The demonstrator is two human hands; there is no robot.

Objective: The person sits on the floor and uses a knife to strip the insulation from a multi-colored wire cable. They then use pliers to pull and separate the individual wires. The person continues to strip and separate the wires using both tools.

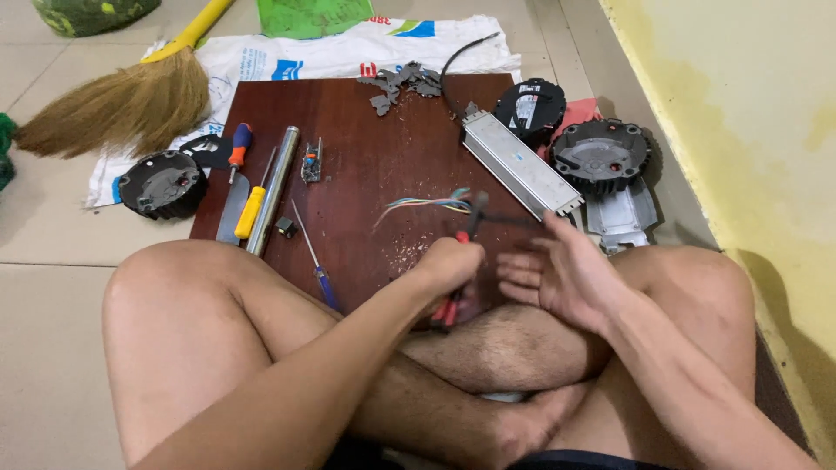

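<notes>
I sit cross-legged at a dark red-brown board (pixel 366 165) on the floor. My left hand (pixel 450 268) is closed around red-handled pliers (pixel 461 261), whose dark jaws point up toward a bundle of coloured wires (pixel 427 205). My right hand (pixel 557 270) hovers just to the right with its fingers spread, holding nothing. A long silver metal box (pixel 520 163) lies diagonally on the board's right side, and a black cable runs from it toward the pliers.
Left part of the board: a metal tube (pixel 274 187), a yellow-handled tool (pixel 250 211), an orange-blue screwdriver (pixel 238 148), a small circuit board (pixel 311 163), a thin blue-handled screwdriver (pixel 315 261). Round black housings (pixel 163 183), (pixel 603 155). Broom (pixel 122 100) at left. Yellow wall (pixel 740 113) at right.
</notes>
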